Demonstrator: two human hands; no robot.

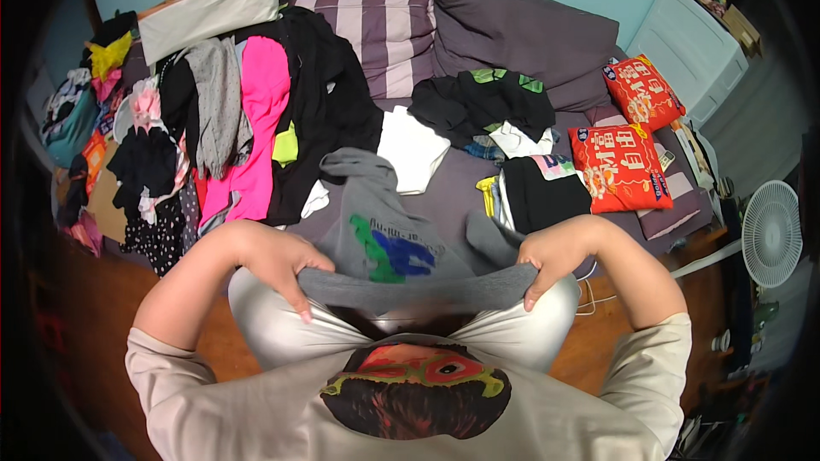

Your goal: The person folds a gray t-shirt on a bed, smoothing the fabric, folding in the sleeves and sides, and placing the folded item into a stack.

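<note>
A grey long-sleeved sweatshirt [342, 213] with a green and blue print lies over my knees and the sofa's front edge, its hem toward me. My left hand [278, 263] grips the left end of the hem, thumb on top. At the right end my right hand [555, 254] pinches the same hem. Between the two hands the hem is stretched wide. One sleeve reaches away to the upper left; the other is bunched near my right hand. Just beyond lies a folded white garment [412, 149].
The purple-grey sofa [333, 226] carries a heap of clothes at left, with a bright pink garment [260, 119]. Folded dark clothes [547, 192] and two red cushions [619, 166] sit at right. A white fan [771, 233] stands far right, a cable on the wooden floor [589, 350].
</note>
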